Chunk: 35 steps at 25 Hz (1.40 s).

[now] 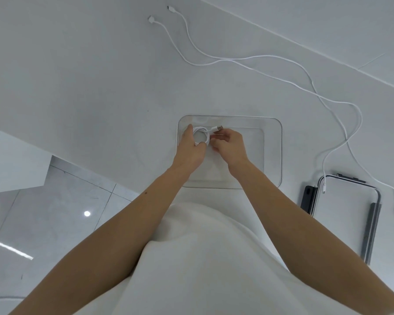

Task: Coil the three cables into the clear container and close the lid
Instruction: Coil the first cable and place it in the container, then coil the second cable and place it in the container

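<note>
Layout on the table. The container sits directly before me, open. Inside it, at the far left corner, lies the coiled cable, with my left hand on its left and my right hand on its right. The lid lies to the container's right, nearer me. Two loose cables run from behind the container, far left, to the right; one plug end rests on the lid, the other just right of it.
</note>
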{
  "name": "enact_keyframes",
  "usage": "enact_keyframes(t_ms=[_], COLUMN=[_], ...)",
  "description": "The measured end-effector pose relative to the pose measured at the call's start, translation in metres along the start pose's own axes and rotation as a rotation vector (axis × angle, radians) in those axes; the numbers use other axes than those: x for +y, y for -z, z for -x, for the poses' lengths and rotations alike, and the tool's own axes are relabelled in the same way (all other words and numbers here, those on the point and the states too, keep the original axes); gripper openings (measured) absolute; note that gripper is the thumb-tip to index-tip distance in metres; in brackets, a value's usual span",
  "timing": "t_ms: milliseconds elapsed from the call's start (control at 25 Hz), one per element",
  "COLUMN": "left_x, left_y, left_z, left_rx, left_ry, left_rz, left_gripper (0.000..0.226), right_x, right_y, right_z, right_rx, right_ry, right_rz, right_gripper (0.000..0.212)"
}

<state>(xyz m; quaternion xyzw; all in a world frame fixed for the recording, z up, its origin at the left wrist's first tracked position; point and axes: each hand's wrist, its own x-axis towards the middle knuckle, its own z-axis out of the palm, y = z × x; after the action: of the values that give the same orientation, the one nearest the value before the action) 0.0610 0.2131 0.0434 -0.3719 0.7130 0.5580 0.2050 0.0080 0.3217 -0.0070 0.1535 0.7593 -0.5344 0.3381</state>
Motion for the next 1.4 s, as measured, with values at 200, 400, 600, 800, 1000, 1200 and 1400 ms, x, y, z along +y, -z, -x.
enact_keyframes(t_ms=[200,400,600,800,1000,1200,1400], left_x=[-0.001,0.000,0.005,0.024,0.051,0.076,0.093], left_y=[0.001,0.002,-0.001,-0.002,0.010,0.038,0.075], left_z=[0.006,0.015,0.027,0.035,0.021,-0.009,-0.052], left_rx=[0.018,0.091,0.136,0.178,0.240,0.293,0.294], left_ry=[-0.030,-0.145,-0.346,-0.516,-0.644,-0.716,-0.750], left_rz=[-0.011,-0.015,0.051,-0.031,-0.168,-0.432,-0.698], left_gripper=[0.066,0.052,0.030,0.028,0.025,0.028,0.031], right_x=[-0.004,-0.006,-0.010,-0.020,-0.052,-0.095,-0.132], right_y=[0.005,0.024,0.051,0.076,0.090,0.076,0.053], right_z=[0.006,0.026,0.051,0.059,0.050,0.021,-0.013], right_rx=[0.039,0.119,0.185,0.204,0.185,0.158,0.147], right_ry=[0.010,0.095,0.239,0.373,0.577,0.749,0.864], right_rz=[-0.026,-0.081,-0.040,0.052,0.199,0.371,0.701], right_gripper=[0.033,0.030,0.024,0.025,0.023,0.023,0.030])
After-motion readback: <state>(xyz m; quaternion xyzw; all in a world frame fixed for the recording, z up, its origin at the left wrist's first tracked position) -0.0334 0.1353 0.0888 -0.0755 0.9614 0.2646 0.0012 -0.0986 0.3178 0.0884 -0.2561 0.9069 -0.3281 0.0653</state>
